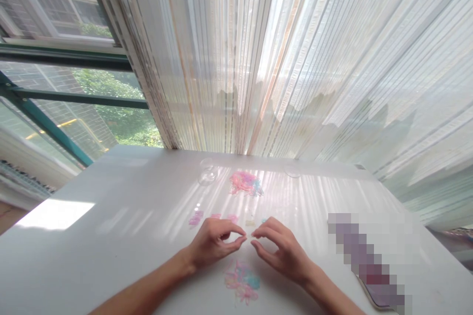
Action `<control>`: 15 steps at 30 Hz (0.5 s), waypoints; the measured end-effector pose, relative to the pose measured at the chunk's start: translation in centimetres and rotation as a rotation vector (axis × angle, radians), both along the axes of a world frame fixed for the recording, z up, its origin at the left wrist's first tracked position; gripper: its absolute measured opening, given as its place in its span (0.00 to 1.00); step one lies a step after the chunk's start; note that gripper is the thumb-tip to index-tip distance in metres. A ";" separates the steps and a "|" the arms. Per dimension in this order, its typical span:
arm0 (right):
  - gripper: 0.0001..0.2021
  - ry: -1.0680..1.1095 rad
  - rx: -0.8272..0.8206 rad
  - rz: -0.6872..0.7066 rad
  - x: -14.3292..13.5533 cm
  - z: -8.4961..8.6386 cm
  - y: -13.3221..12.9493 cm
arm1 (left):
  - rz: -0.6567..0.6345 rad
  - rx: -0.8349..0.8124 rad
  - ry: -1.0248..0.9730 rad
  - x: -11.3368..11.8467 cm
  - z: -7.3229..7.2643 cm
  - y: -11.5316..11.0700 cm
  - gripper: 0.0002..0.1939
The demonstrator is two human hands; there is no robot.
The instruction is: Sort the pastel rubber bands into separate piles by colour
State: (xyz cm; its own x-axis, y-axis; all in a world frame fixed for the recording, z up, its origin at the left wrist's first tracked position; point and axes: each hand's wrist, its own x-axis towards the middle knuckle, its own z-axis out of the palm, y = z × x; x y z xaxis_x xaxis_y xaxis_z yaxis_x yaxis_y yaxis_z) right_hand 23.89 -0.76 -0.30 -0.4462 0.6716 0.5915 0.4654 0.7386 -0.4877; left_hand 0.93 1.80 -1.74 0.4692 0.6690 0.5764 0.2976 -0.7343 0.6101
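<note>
Near pile: small, thin, translucent loops in pink, pale yellow, lilac and blue, heaped on the table just below the gap between the hands.
Left hand: above the table, behind the near pile; thumb and index fingertips brought close together, the gap narrow; whether a piece is held cannot be told.
Right hand: facing the left one, fingertips just beside its fingertips; thumb and index slightly parted; contents, if any, too small to tell.
Sorted row: little clusters beyond the hands, from left to right a purple cluster, a first pink cluster, a second pink cluster, a pale yellow cluster, and a blue cluster partly hidden by the right hand.
Far pile: similar loops, mostly pink with some lilac and blue, beyond the row.
Clear round ware: transparent pieces left of the far pile; a faint clear disc to its right.
Table: white, streaked with sunlight.
Purple item: at right, pixelated, identity hidden.
Curtain: striped, sheer, behind the table.
Window: at left, green-framed; trees and brickwork outside.
</note>
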 end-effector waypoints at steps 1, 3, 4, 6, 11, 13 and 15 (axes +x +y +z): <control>0.04 -0.003 0.007 0.001 0.0 0.0 0.0 | 0.000 0.010 0.000 0.0 0.0 0.0 0.04; 0.04 -0.012 0.015 0.000 -0.1 0.0 -0.1 | 0.004 0.035 0.000 0.0 -0.1 0.0 0.04; 0.04 -0.015 0.017 -0.003 -0.1 0.0 -0.1 | 0.006 0.046 0.002 0.1 -0.1 0.1 0.04; 0.04 -0.008 0.018 -0.005 -0.1 0.0 -0.1 | 0.013 0.064 0.008 0.1 -0.1 0.0 0.04; 0.06 0.008 0.037 -0.002 -0.1 -0.2 0.0 | 0.017 0.086 0.019 0.2 0.1 -0.1 0.04; 0.05 -0.008 0.036 0.003 -0.2 -0.2 0.0 | 0.020 0.099 0.021 0.2 0.2 -0.1 0.04; 0.05 -0.010 0.037 0.007 -0.3 -0.2 0.0 | 0.030 0.120 0.023 0.2 0.2 0.0 0.04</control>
